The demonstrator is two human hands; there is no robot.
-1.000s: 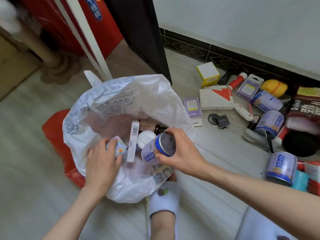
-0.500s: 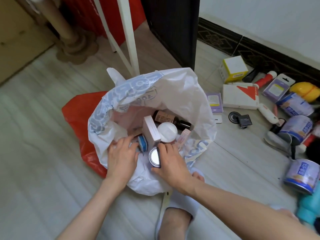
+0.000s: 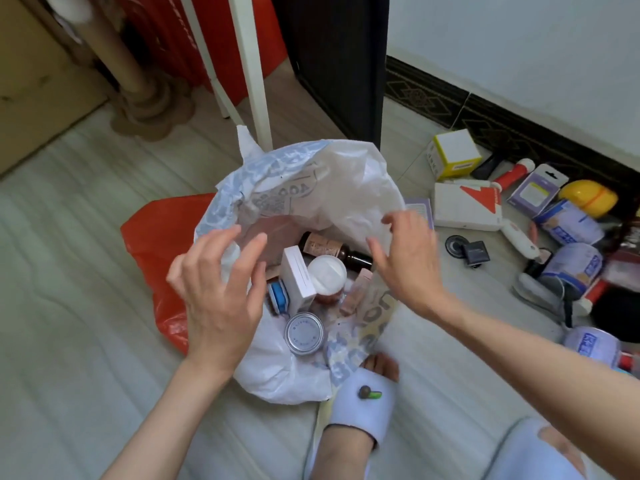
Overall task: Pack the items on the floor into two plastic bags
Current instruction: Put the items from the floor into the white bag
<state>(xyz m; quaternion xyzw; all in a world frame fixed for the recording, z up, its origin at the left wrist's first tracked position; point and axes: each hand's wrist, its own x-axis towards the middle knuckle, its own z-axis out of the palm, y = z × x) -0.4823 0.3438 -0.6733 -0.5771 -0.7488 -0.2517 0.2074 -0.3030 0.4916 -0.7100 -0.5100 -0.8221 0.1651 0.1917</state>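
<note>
A: Both hands are over the white plastic bag (image 3: 311, 199) on the floor (image 3: 69, 306). The left hand (image 3: 214, 289) hovers at the near-left rim with fingers spread and holding nothing; the right hand (image 3: 405, 258) is at the right rim, fingers loosely fanned, also empty.

B: So which step is this?

A: My read: between loads. The silver-lidded can (image 3: 304, 333) stands upright inside the bag at its near side, lid facing up at the camera, long axis vertical. Beside it a white box (image 3: 298, 280) stands on end, and the brown bottle (image 3: 332, 249) lies on its side, cap pointing right (its long axis runs left to right).

B: And next?

A: Plenty is left on the floor to the right: more cans (image 3: 571, 268), a yellow-and-white box (image 3: 452, 152), a flat red-and-white box (image 3: 465, 206). The next move probably calls for a reach right to that pile while the bag mouth stays open. The red bag (image 3: 156, 237) lies flat under the white one, not yet in use by the look of it.
</note>
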